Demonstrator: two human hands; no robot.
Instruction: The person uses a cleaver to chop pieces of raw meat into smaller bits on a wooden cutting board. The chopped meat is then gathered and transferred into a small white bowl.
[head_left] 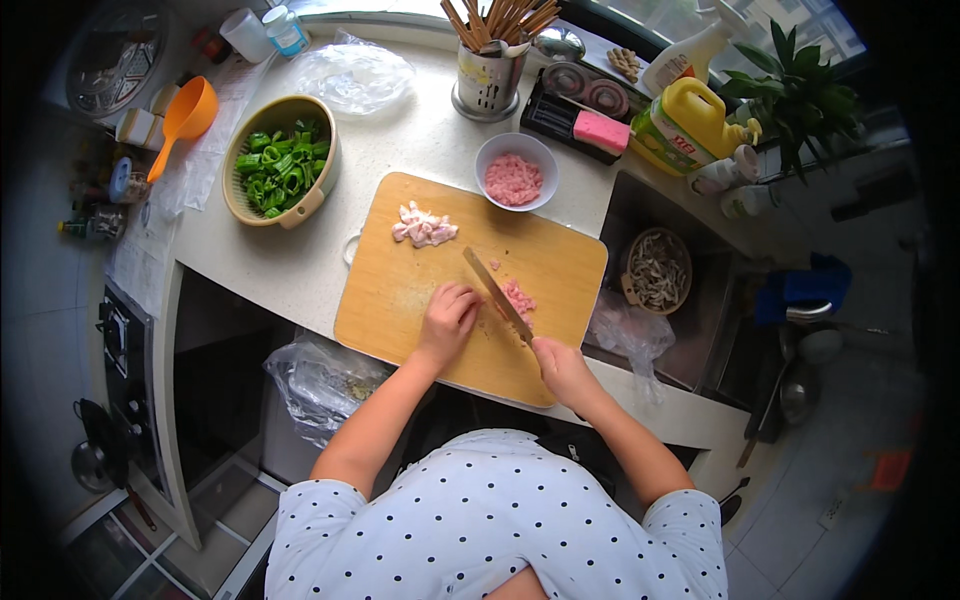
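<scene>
One small heap of pink minced meat (518, 297) near the right edge of one wooden cutting board (400, 290), with one knife (497, 293) laid slantwise just left of it, handle gripped in the closed fingers of the right hand (562, 366) at the board's near right corner, and the left hand (449, 318) pressed flat beside the blade, fingers curled close together, holding nothing. One second heap of paler chopped meat (424, 227) toward the board's far edge; just past the far right corner, on the counter (300, 265), one white bowl (516, 170) of pink mince. Farther left along the counter, one tan colander (283, 160) of cut green peppers, one orange scoop (183, 116) beyond it, and at the back edge one metal holder of chopsticks (488, 75).
</scene>
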